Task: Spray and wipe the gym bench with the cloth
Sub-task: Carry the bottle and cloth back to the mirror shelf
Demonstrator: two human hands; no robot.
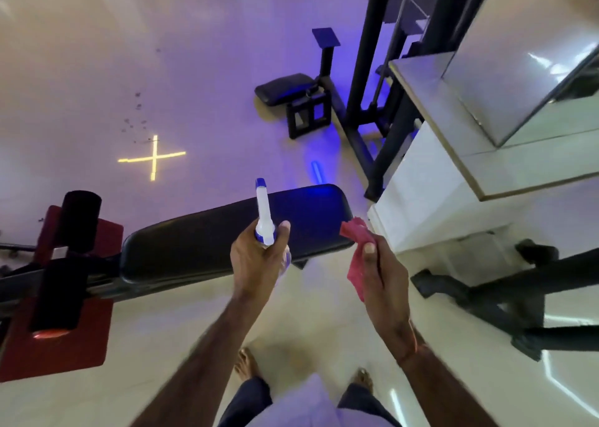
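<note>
A black padded gym bench runs across the view from lower left to middle right. My left hand grips a white and blue spray bottle over the bench's near edge, nozzle pointing away from me over the pad. My right hand holds a crumpled red cloth just off the bench's right end, above the floor. The bottle's clear body is mostly hidden by my fingers.
Black foam rollers on a red frame sit at the bench's left end. A second black bench and dark machine frame stand further back. A white stepped plinth with mirror panels is at right, with dark machine legs beside it.
</note>
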